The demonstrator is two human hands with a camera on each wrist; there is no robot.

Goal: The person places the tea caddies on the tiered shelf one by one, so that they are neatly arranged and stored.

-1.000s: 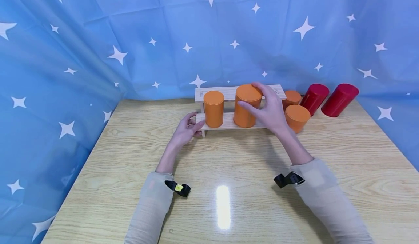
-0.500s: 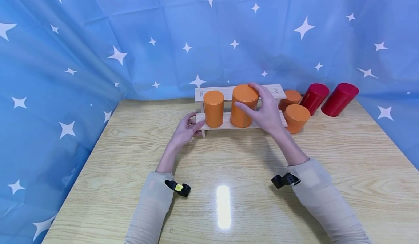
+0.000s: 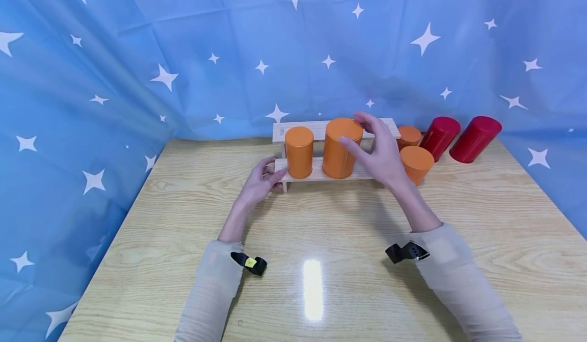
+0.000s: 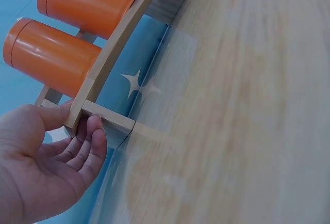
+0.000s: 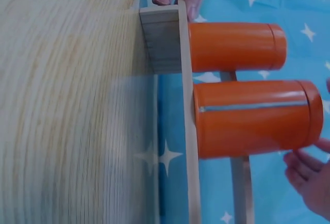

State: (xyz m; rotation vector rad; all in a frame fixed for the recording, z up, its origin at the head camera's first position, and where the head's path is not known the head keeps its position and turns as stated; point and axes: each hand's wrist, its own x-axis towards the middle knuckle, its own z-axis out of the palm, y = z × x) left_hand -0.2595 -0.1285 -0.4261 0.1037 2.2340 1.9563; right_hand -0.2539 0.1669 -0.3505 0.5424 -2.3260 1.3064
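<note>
A two-tier wooden shelf rack [image 3: 319,167] stands at the back of the table. My left hand [image 3: 258,185] grips its left end, thumb on the lower board and fingers curled beneath, as the left wrist view shows. On the lower board stand two orange canisters: a narrower one [image 3: 299,153] near the left end, and a wider one [image 3: 340,151] to its right. Both are upright. My right hand [image 3: 384,153] is beside the wider canister's top, thumb and fingers spread apart around its right side. In the right wrist view the fingers [image 5: 301,170] lie close to its lid end.
Right of the rack are two more orange canisters, one in front [image 3: 416,164] and one behind [image 3: 409,136]. Two red canisters [image 3: 441,138] [image 3: 477,139] stand farther right. A blue star-print cloth [image 3: 206,92] hangs behind and left of the table.
The wider canister has shifted slightly left along the lower board with my right hand on it. The right hand has since loosened and drawn back right. My left hand has stayed put.
</note>
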